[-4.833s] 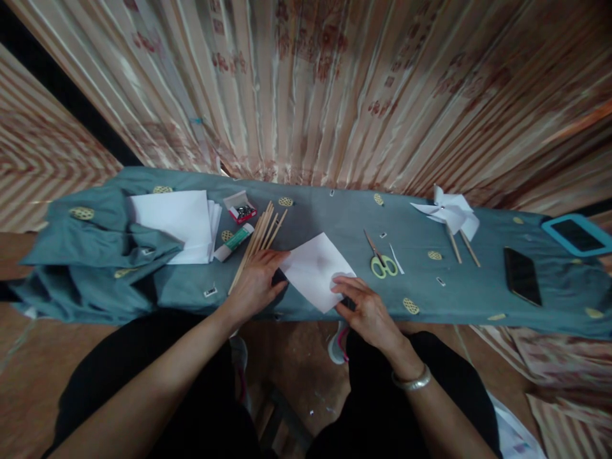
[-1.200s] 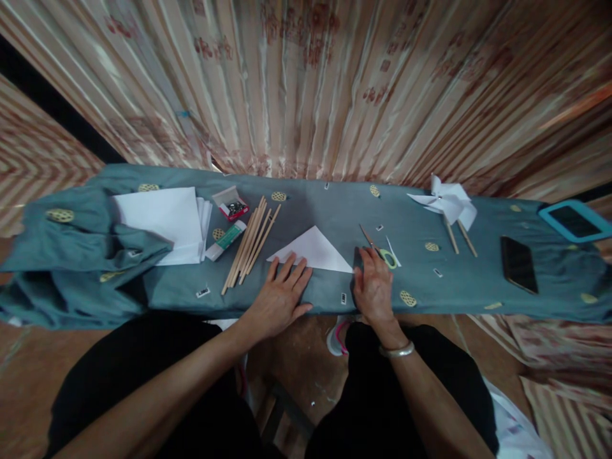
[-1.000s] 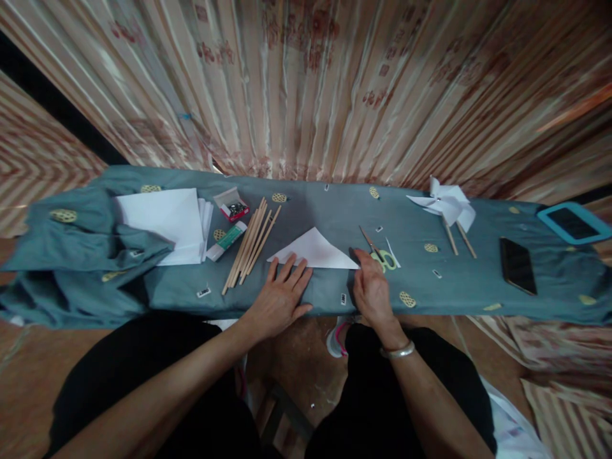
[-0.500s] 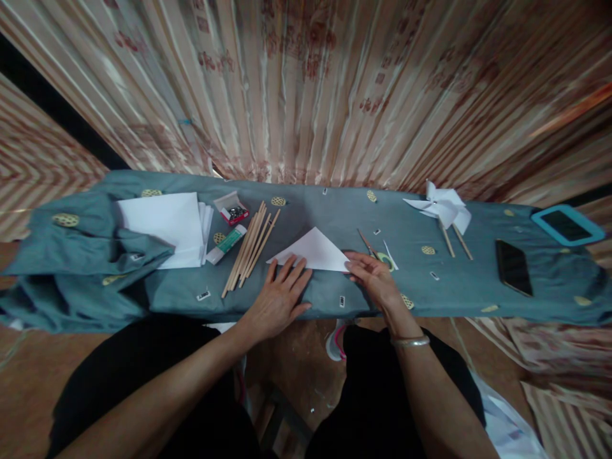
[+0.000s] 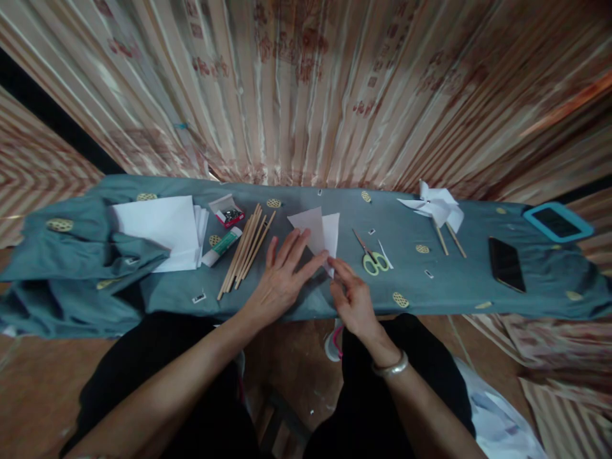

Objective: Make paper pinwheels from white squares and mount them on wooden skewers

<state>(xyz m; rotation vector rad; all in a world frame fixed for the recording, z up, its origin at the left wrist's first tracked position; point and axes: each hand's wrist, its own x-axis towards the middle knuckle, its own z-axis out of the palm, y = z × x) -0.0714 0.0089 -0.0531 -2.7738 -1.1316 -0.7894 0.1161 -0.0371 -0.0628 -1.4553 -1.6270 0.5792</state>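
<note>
A folded sheet of white paper (image 5: 314,224) lies at the middle of the cloth-covered table, its two upper parts fanned out and its lower tip under my fingers. My left hand (image 5: 283,275) rests on its lower left part, fingers spread, thumb reaching toward the tip. At the lower right corner, my right hand (image 5: 352,294) pinches the paper between thumb and fingers. Right of the paper lie green-handled scissors (image 5: 375,262) and a thin white paper strip (image 5: 385,254). Left of my left hand is a bundle of several wooden sticks (image 5: 243,250).
Stacked white paper (image 5: 162,229), an open small box of metal pins (image 5: 228,211) and a green-and-white box (image 5: 222,247) stand left. Farther right are white paper pinwheels (image 5: 442,205) on sticks, a black phone (image 5: 507,264) and a blue-framed tablet (image 5: 558,222). A curtain hangs behind.
The paper triangle has been turned and folded, and its upper parts now stand apart. My right hand has moved left toward my left hand, uncovering the scissors' handles.
</note>
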